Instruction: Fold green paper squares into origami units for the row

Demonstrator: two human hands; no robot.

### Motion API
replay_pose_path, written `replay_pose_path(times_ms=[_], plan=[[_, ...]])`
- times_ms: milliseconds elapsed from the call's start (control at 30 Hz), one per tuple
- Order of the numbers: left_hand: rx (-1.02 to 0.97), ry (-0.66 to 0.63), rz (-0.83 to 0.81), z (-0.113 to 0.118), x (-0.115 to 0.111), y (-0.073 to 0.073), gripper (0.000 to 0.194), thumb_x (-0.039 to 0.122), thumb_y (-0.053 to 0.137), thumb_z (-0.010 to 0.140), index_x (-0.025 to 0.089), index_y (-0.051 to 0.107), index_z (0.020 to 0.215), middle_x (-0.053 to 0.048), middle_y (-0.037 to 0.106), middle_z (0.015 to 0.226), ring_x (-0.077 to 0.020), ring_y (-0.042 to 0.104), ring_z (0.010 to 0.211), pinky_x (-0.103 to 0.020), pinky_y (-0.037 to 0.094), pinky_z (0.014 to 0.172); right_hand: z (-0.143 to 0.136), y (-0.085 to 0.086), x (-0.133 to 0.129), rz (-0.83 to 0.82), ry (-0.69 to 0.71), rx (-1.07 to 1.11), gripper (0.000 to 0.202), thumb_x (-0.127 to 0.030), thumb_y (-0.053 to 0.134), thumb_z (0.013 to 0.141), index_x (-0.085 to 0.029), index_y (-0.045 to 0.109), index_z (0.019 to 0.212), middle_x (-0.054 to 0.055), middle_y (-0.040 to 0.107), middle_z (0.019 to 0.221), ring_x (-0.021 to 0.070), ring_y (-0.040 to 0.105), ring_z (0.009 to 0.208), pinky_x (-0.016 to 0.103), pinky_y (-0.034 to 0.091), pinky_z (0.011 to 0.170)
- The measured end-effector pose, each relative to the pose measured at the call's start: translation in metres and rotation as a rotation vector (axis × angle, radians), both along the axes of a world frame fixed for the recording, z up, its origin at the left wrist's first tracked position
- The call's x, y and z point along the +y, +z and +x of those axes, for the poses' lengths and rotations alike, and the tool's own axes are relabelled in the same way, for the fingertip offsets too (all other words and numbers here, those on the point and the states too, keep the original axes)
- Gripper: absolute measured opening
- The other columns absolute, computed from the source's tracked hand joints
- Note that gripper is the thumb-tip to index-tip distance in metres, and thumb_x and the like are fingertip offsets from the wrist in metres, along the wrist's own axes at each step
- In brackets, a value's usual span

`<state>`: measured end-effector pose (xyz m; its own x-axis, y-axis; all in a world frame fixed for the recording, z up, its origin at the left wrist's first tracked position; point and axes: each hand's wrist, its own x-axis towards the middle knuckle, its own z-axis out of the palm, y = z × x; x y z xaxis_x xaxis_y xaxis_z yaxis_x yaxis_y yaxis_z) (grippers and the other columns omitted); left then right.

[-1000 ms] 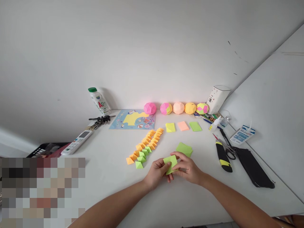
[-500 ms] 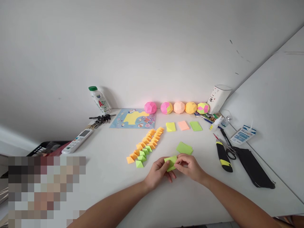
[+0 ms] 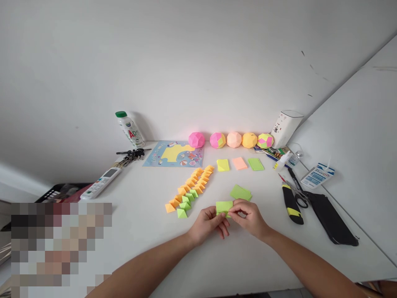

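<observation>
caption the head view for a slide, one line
Left hand and right hand hold a green sheet near folded orange pieces and green pieces on a white table.

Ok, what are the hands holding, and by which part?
A piece of green paper: the left hand holds it near its lower left edge, the right hand near its lower right corner.

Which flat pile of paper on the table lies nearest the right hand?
The fanned green pile, just beyond the right hand. The yellow pile, peach pile and neater green pile form a row farther back.
</observation>
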<state>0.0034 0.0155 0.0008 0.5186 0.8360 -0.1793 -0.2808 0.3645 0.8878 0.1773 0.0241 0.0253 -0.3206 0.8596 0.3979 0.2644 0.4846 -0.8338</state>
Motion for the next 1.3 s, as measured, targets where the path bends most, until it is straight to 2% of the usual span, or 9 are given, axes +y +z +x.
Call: replay_pose_path(times_ms=[100,200,400,633,933,1300], plan=[[0.013,0.013,0.003,0.0019,-0.0009,-0.0025,0.035,0.045,0.062,0.075,0.011,0.052,0.079,-0.005,0.065,0.068,-0.0155,0.063,0.049,-0.024,0.048,0.042,0.0003,-0.0017,-0.0003,-0.064,0.006,-0.003,0.003,-0.017,0.059,0.076,-0.017,0.062,0.074,0.001,0.054,0.066,0.0126,0.052,0.06,0.023,0.043,0.052],[0.021,0.021,0.009,0.0032,-0.0018,-0.0034,0.035,0.045,0.062,0.075,0.011,0.052,0.078,-0.005,0.065,0.07,-0.0147,0.063,0.049,-0.024,0.048,0.042,0.0012,-0.0052,-0.0004,-0.173,0.033,-0.006,0.006,-0.019,0.059,0.076,-0.017,0.06,0.081,0.001,0.056,0.069,0.0125,0.054,0.06,0.023,0.047,0.054],[0.038,0.013,0.028,0.003,-0.0039,-0.0003,0.036,0.046,0.061,0.076,0.011,0.052,0.081,-0.005,0.064,0.07,-0.0144,0.063,0.05,-0.024,0.048,0.043,0.0013,-0.0059,-0.0011,-0.289,0.06,0.018,0.009,-0.025,0.058,0.079,-0.017,0.057,0.08,-0.001,0.056,0.064,0.0108,0.055,0.051,0.023,0.048,0.05],[0.055,0.01,0.09,0.0026,-0.0036,-0.0007,0.035,0.045,0.063,0.074,0.012,0.054,0.086,-0.007,0.065,0.08,-0.0163,0.065,0.059,-0.025,0.049,0.046,0.0004,-0.0009,-0.0022,-0.307,0.081,0.052,0.015,-0.031,0.058,0.08,-0.016,0.058,0.076,0.0,0.058,0.065,0.0103,0.053,0.05,0.022,0.047,0.047],[0.043,0.019,0.055,0.0035,-0.0028,-0.0009,0.036,0.046,0.062,0.074,0.012,0.052,0.081,-0.007,0.066,0.075,-0.0152,0.064,0.053,-0.024,0.048,0.044,0.0013,-0.0054,-0.0014,-0.348,0.103,0.06,0.013,-0.029,0.059,0.079,-0.016,0.058,0.078,-0.001,0.056,0.062,0.0097,0.052,0.049,0.022,0.047,0.046],[0.058,0.017,0.042,0.0037,-0.0032,-0.0011,0.038,0.048,0.061,0.075,0.012,0.051,0.082,-0.01,0.068,0.079,-0.0149,0.064,0.052,-0.024,0.049,0.044,0.0013,-0.0077,-0.0021,-0.309,0.088,0.058,0.012,-0.028,0.058,0.08,-0.016,0.059,0.077,-0.001,0.055,0.066,0.0089,0.052,0.049,0.021,0.046,0.045]])
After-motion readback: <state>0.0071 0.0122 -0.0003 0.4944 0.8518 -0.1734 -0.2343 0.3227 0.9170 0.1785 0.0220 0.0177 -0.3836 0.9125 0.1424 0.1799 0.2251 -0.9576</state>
